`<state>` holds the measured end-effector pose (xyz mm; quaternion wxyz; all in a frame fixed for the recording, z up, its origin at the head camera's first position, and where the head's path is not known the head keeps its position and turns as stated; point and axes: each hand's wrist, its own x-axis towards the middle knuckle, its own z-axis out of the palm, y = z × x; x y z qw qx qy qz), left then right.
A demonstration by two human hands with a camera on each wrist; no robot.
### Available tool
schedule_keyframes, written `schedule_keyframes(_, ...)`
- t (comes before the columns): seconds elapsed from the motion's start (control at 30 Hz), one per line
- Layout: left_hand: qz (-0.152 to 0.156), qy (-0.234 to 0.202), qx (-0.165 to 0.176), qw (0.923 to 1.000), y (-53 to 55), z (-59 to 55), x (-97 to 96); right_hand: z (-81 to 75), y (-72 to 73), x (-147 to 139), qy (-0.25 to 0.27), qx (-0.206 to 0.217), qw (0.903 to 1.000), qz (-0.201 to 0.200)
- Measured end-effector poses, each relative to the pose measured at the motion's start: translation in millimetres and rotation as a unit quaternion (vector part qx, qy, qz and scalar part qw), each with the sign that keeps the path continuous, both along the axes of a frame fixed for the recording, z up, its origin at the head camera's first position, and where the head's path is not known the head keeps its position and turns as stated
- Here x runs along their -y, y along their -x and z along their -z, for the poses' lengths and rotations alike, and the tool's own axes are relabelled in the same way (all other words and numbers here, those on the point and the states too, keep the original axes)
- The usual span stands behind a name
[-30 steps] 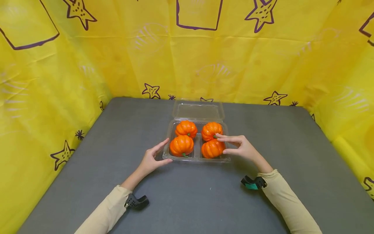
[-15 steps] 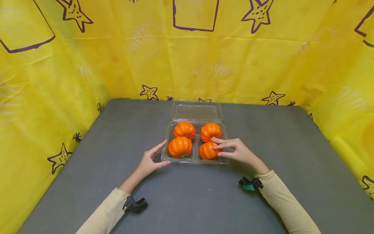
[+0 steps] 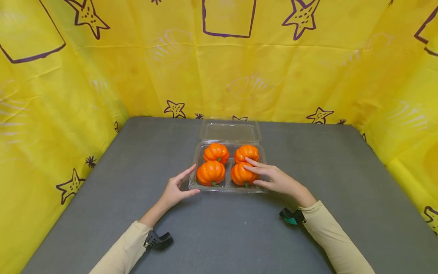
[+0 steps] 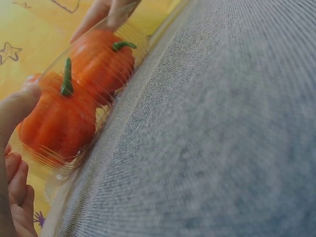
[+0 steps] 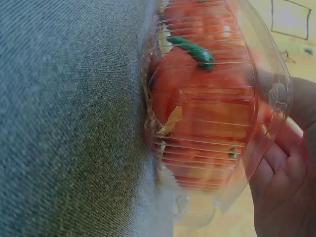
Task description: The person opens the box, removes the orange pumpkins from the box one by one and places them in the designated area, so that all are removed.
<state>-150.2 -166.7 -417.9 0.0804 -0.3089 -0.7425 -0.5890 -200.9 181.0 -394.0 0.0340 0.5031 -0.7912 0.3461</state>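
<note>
Resting its straight fingers on the near right pumpkin [image 3: 241, 176], the right hand [image 3: 278, 179] is busy in the head view, and nothing looks clenched: fingertips lie across the top, thumb just beside the outer flank. Right beyond those fingertips sits the far right pumpkin [image 3: 245, 151], close enough to get knocked by accident, so a light touch pays here. Across from it, the left hand [image 3: 173, 191] spans a corner of the clear tray [image 3: 227, 188], thumb and forefinger extended against two edges rather than wrapped round them; a handy brace, I'd say, firm enough without bending thin plastic. Just inside that brace are the near left pumpkin [image 3: 210, 173] and the far left pumpkin [image 3: 216, 153], and out past both hands the lid [image 3: 230, 132] lies folded back. Over to the left wrist view: the thumb tip meets the rim, with the near left stem [image 4: 66, 81] just past it, one to avoid snagging. And the right wrist view: the ribbed wall [image 5: 205, 170] shows the pumpkin through it, inward of the palm, its green stem [image 5: 197, 54] facing out. The smart handling, in my judgement: guide by the body, spare the stem, don't drag the rim.
</note>
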Motion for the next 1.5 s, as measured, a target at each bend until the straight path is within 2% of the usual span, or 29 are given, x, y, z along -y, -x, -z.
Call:
schedule_keyframes(0.27, -0.009, 0.006, -0.002, 0.9999, -2.5, 2.4, -0.2, 0.9, 0.0, 1.2, -0.011, -0.009, 0.9995, 0.03)
schedule_keyframes(0.53, 0.0, 0.003, -0.011, 0.9999, -2.0, 1.1, -1.1, 1.2, -1.9, 2.0, -0.01, -0.013, 0.9986, 0.051)
schedule_keyframes(0.73, -0.01, 0.013, -0.009, 0.9998, 1.4, -4.4, 1.8, 0.5, 1.0, 6.9, 0.01, -0.058, 0.9948, 0.084)
schedule_keyframes(1.03, -0.012, 0.013, -0.01, 0.9998, -0.2, -1.4, -0.8, 4.6, 0.6, 4.6, 0.04, -0.107, 0.9879, 0.105)
schedule_keyframes(1.37, -0.008, 0.013, -0.005, 0.9999, -0.6, -0.9, -1.0, 4.8, 0.8, 2.9, 0.045, -0.067, 0.9945, 0.066)
schedule_keyframes(1.5, -0.006, 0.013, -0.005, 0.9999, -1.1, -0.7, -0.5, 4.9, -0.7, 3.0, 0.049, -0.053, 0.9944, 0.077)
